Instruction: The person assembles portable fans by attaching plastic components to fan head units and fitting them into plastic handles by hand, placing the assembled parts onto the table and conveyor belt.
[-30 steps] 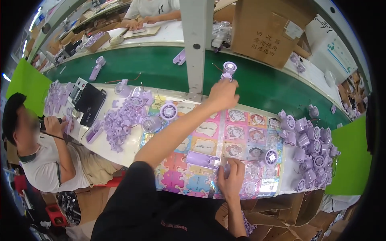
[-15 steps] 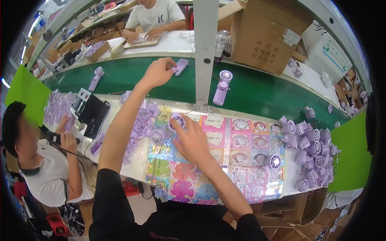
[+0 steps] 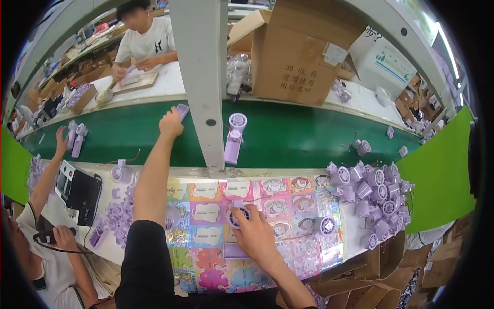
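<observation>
Over the green belt, my left hand (image 3: 171,123) is closed around the near end of a lilac fan handle (image 3: 182,110), a narrow box-like piece. My right hand (image 3: 254,232) grips a round lilac fan head (image 3: 238,215) by its ring, thumb and fingers on either side, above the colourful sheet (image 3: 204,212). Under my right wrist lies another lilac handle piece (image 3: 234,251), partly covered. Another fan head (image 3: 326,225) with a thin wire rests on the sheet to the right. Beyond the post, a fan with its handle (image 3: 234,139) lies on the belt.
A grey post (image 3: 200,92) rises between my hands. Fan heads are heaped (image 3: 378,193) at the right, small lilac parts (image 3: 119,219) at the left beside a black device (image 3: 80,190). A co-worker's hand (image 3: 62,141) reaches the belt; another person (image 3: 149,46) sits across it.
My view has turned right. My left hand has taken hold of the handle on the belt. My right hand stays at the fan head, its fingers now around the ring.
</observation>
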Motion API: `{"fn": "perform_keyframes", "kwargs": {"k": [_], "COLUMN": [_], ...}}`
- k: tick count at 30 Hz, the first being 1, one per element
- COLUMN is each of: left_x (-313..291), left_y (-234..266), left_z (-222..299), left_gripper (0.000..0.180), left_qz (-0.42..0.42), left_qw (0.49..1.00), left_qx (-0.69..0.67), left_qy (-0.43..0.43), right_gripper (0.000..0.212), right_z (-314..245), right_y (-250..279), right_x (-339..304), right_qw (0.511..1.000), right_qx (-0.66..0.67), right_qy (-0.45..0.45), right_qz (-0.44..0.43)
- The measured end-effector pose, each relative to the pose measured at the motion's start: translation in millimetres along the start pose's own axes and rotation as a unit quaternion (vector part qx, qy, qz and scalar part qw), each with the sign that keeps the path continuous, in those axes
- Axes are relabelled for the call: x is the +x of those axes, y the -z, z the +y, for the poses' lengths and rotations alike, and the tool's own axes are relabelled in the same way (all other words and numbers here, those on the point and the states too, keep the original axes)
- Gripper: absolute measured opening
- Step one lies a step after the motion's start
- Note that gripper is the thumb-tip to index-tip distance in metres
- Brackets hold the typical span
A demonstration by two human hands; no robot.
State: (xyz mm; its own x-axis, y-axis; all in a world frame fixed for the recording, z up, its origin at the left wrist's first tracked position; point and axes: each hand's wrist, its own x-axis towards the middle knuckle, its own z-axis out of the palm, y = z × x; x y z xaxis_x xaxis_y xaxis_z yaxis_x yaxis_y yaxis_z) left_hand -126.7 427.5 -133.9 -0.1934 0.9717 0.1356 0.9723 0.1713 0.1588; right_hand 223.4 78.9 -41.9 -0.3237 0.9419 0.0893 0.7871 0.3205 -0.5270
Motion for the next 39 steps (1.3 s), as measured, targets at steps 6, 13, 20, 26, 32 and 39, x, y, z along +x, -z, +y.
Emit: {"fn": "perform_keyframes", "kwargs": {"k": [6, 13, 20, 26, 32, 39], "left_x": [-49.8, -299.8, -481.3, -494.1, -487.7, -447.7], "left_y": [94.9, 220.4, 148.9, 93.5, 94.2, 111.7], "left_z": [63.5, 51.3, 36.0, 64.5, 83.7, 107.0], "left_gripper": [0.05, 0.072, 0.066, 0.068, 0.072, 0.068], "left_qz": [-0.134, 0.051, -0.002, 0.074, 0.059, 0.157], "left_qw": [0.986, 0.968, 0.945, 0.953, 0.96, 0.93], "left_qx": [0.071, -0.168, -0.289, -0.239, -0.224, -0.262], "left_qy": [-0.074, -0.178, -0.15, -0.172, -0.16, -0.206], "right_gripper": [0.058, 0.06, 0.035, 0.038, 0.029, 0.03], "right_z": [15.5, 22.6, -34.1, -48.8, -24.1, 9.0], "right_y": [-2.2, 1.5, -2.6, -88.8, -85.3, 36.7], "right_x": [4.1, 1.8, 43.6, 113.0, 127.9, 92.1], "right_qw": [0.999, 0.997, 0.969, 0.946, 0.931, 0.956], "right_qx": [0.003, -0.059, -0.051, -0.068, -0.189, 0.237], "right_qy": [-0.029, 0.005, 0.206, 0.306, 0.313, 0.155], "right_qz": [0.024, 0.05, 0.127, -0.085, 0.007, 0.074]}}
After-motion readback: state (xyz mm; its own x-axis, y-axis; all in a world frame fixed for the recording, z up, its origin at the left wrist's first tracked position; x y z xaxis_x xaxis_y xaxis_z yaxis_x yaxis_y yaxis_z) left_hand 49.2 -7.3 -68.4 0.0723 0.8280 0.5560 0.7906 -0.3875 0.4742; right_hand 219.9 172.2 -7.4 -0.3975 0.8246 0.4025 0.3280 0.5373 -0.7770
